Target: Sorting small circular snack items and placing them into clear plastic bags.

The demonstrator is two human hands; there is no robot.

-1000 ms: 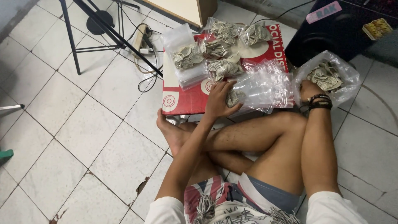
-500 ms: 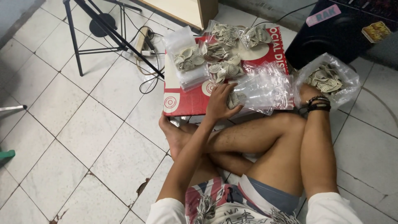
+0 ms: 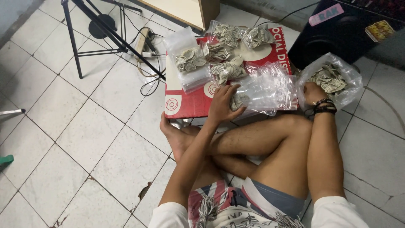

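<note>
While seated, 2 hands: left (image 3: 221,103) gripping 1 clear bag (image 3: 265,88), right (image 3: 314,90) seemingly closed inside 1 bag of coils (image 3: 333,78).

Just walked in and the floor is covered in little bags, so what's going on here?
A person sits cross-legged on the tiled floor. Their left hand holds a clear plastic bag with small coiled beige pieces, on a red flat cardboard box. Their right hand reaches into a larger clear bag of the same coils. More filled bags lie on the box.
</note>
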